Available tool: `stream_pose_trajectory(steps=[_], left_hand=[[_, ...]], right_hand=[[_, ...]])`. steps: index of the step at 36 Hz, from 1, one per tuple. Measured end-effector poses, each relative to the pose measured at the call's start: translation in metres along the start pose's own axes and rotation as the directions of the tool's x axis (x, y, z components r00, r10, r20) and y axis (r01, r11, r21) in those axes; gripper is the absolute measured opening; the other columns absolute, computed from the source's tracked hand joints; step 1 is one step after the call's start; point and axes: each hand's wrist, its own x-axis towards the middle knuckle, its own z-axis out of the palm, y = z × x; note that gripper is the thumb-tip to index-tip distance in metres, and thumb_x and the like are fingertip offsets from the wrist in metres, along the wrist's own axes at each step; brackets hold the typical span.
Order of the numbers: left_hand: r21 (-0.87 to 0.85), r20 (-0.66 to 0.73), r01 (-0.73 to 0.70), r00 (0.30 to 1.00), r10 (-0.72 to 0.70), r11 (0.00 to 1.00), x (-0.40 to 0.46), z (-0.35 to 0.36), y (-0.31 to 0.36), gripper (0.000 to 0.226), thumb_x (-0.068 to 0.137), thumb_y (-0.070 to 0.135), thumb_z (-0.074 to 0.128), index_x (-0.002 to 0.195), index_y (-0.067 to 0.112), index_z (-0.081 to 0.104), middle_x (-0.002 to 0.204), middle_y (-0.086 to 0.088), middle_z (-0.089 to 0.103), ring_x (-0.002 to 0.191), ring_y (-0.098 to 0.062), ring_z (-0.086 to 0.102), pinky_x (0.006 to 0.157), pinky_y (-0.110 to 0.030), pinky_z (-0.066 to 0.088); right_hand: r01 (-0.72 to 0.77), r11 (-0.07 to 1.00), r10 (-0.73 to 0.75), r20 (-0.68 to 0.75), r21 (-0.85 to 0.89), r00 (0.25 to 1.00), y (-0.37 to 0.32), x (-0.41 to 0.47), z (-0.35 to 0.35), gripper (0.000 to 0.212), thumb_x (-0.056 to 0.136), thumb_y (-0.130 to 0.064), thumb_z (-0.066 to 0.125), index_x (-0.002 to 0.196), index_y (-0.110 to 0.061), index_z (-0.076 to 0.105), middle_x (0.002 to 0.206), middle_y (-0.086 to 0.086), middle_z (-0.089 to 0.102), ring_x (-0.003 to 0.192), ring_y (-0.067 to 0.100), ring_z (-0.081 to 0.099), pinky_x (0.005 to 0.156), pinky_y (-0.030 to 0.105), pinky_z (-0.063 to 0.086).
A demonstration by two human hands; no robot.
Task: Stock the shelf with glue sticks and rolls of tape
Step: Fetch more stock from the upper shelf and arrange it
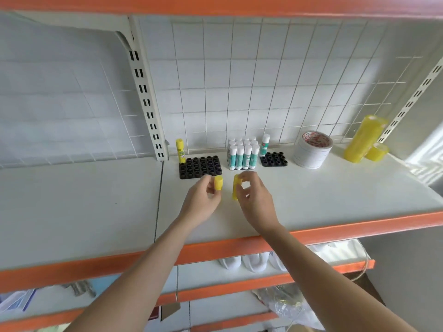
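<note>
Over the white shelf (96,202) my left hand (203,200) pinches a yellow glue stick (218,182) by its lower part. My right hand (254,200) grips a second yellow glue stick (236,188), close beside the first. Both hands hover just in front of a black holder tray (200,167). One yellow glue stick (180,150) stands upright at that tray's back left corner. A block of several teal-and-white glue sticks (242,153) stands to the right. Next to it is a smaller black tray (273,159) with one teal stick (264,145).
A stack of white tape rolls (311,149) stands right of the trays. Tall and short stacks of yellow tape rolls (364,140) lean near the right upright. A wire grid backs the shelf. An orange edge strip (215,250) runs along the front. Lower shelves hold packaged goods.
</note>
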Motion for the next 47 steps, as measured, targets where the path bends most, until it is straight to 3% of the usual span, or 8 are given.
stream_pose_trajectory(steps=[6, 11, 15, 21, 27, 32, 39, 47], left_hand=[[0.019, 0.057, -0.034, 0.998, 0.033, 0.999, -0.002, -0.002, -0.006, 0.02, 0.085, 0.009, 0.06, 0.078, 0.026, 0.051, 0.084, 0.013, 0.061, 0.081, -0.003, 0.06, 0.068, -0.008, 0.039], [0.009, 0.067, -0.029, 0.997, 0.028, 1.0, -0.003, 0.0, -0.011, 0.02, 0.083, 0.01, 0.061, 0.079, 0.028, 0.051, 0.09, 0.007, 0.064, 0.086, -0.015, 0.061, 0.078, -0.03, 0.048], [0.036, 0.075, -0.089, 0.994, 0.086, 0.995, -0.003, -0.005, -0.016, 0.013, 0.083, 0.01, 0.063, 0.092, 0.018, 0.058, 0.1, 0.004, 0.064, 0.095, -0.01, 0.06, 0.078, -0.028, 0.047], [0.368, 0.07, -0.183, 0.983, 0.169, 0.912, -0.012, -0.02, -0.031, 0.034, 0.088, 0.016, 0.061, 0.121, 0.008, 0.057, 0.121, -0.006, 0.058, 0.121, -0.024, 0.044, 0.095, -0.036, 0.041], [0.567, 0.097, -0.244, 0.968, 0.23, 0.787, -0.024, -0.019, -0.045, 0.022, 0.088, 0.019, 0.059, 0.106, 0.008, 0.063, 0.106, -0.009, 0.059, 0.104, -0.032, 0.052, 0.084, -0.042, 0.047], [0.54, 0.056, -0.265, 0.958, 0.281, 0.799, -0.028, -0.016, -0.052, 0.013, 0.082, 0.012, 0.062, 0.095, 0.008, 0.063, 0.099, -0.009, 0.06, 0.096, -0.031, 0.055, 0.082, -0.04, 0.047], [0.566, 0.066, -0.255, 0.962, 0.265, 0.784, -0.028, -0.015, -0.049, 0.034, 0.082, 0.028, 0.036, 0.094, 0.008, 0.061, 0.097, -0.008, 0.06, 0.094, -0.029, 0.056, 0.081, -0.039, 0.05], [0.576, 0.043, -0.246, 0.961, 0.272, 0.78, -0.029, -0.014, -0.049, 0.033, 0.082, 0.026, 0.038, 0.093, 0.006, 0.062, 0.097, -0.009, 0.061, 0.094, -0.03, 0.059, 0.081, -0.04, 0.052]], right_hand=[[-0.021, 0.999, 0.021, 0.01, -0.025, 1.0, 0.005, -0.004, 0.003, 0.025, 0.095, -0.026, 0.055, 0.116, -0.028, 0.041, 0.101, -0.01, 0.06, 0.069, 0.003, 0.06, 0.066, 0.028, 0.045], [0.009, 0.999, -0.008, 0.012, -0.05, 1.0, 0.003, -0.005, 0.004, 0.029, 0.092, -0.019, 0.057, 0.119, -0.021, 0.045, 0.101, -0.01, 0.058, 0.071, 0.008, 0.057, 0.066, 0.027, 0.042], [0.029, 0.997, -0.029, 0.004, -0.07, 1.0, 0.002, -0.004, 0.005, 0.03, 0.091, -0.017, 0.059, 0.117, -0.024, 0.045, 0.1, -0.009, 0.06, 0.075, 0.008, 0.058, 0.071, 0.029, 0.046], [0.095, 0.994, -0.096, -0.016, -0.049, 0.995, -0.007, 0.023, -0.001, 0.03, 0.09, -0.012, 0.063, 0.111, -0.022, 0.044, 0.085, -0.018, 0.06, 0.076, -0.005, 0.058, 0.072, 0.023, 0.047], [0.117, 0.993, -0.117, 0.038, 0.005, 0.992, -0.033, 0.069, -0.005, 0.027, 0.089, -0.014, 0.065, 0.105, -0.023, 0.045, 0.088, -0.013, 0.067, 0.083, 0.0, 0.064, 0.073, 0.021, 0.051], [0.139, 0.988, -0.126, 0.16, -0.071, 0.979, -0.042, 0.096, 0.003, 0.028, 0.087, -0.015, 0.065, 0.108, -0.019, 0.046, 0.09, -0.009, 0.067, 0.083, 0.011, 0.067, 0.074, 0.039, 0.055], [0.176, 0.979, -0.146, 0.256, -0.098, 0.956, -0.048, 0.122, 0.028, 0.028, 0.086, -0.016, 0.065, 0.108, -0.018, 0.047, 0.088, -0.001, 0.069, 0.084, 0.015, 0.067, 0.077, 0.039, 0.055], [0.197, 0.974, -0.152, 0.318, -0.114, 0.936, -0.054, 0.141, 0.056, 0.025, 0.089, -0.019, 0.064, 0.108, -0.019, 0.047, 0.088, -0.003, 0.067, 0.085, 0.019, 0.066, 0.075, 0.039, 0.056]])
